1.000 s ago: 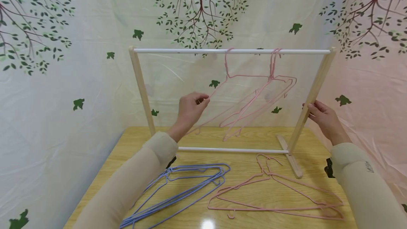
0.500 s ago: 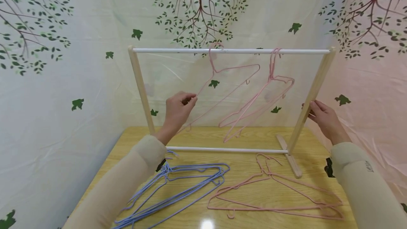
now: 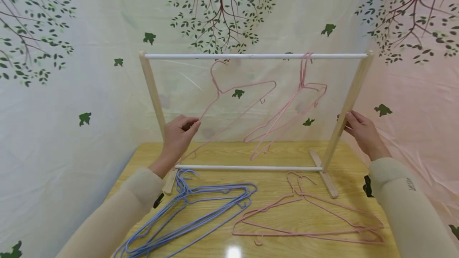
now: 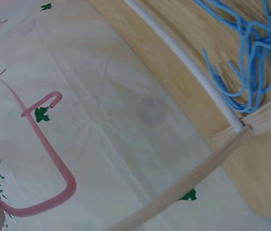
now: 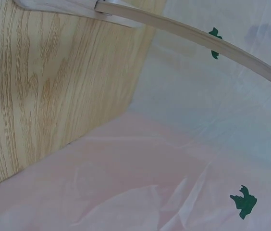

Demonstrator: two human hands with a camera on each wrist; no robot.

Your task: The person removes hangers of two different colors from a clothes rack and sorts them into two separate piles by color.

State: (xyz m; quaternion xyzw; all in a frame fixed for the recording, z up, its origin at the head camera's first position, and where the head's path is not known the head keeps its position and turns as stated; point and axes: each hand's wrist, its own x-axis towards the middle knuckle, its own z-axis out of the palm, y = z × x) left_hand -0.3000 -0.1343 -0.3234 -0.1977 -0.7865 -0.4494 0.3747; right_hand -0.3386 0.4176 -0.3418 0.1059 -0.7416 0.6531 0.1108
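My left hand [image 3: 179,134] pinches one sloping arm of a pink wire clothes hanger [image 3: 247,86], tilted, its hook just under the rack's white top rail [image 3: 251,56]. In the left wrist view a bent corner of this hanger [image 4: 68,185] loops out from the fingers at the left edge. On the right, my right hand [image 3: 365,132] holds the wooden post [image 3: 348,110] of the rack, thumb in front; only a sliver of the hand shows in the right wrist view. A few other pink hangers [image 3: 302,79] hang together from the rail, right of the middle.
Several blue hangers [image 3: 215,211] lie in a pile on the wooden table [image 3: 272,194], partly before the rack's left foot [image 3: 170,181]. Pink hangers [image 3: 308,234] lie at the front right. A white lower bar [image 3: 247,168] joins the posts. Leaf-printed sheeting [image 3: 104,90] surrounds the table.
My left hand has moved left and slightly down with the pink hanger, whose hook has gone from over the rail to below it. My right hand has stayed on the post.
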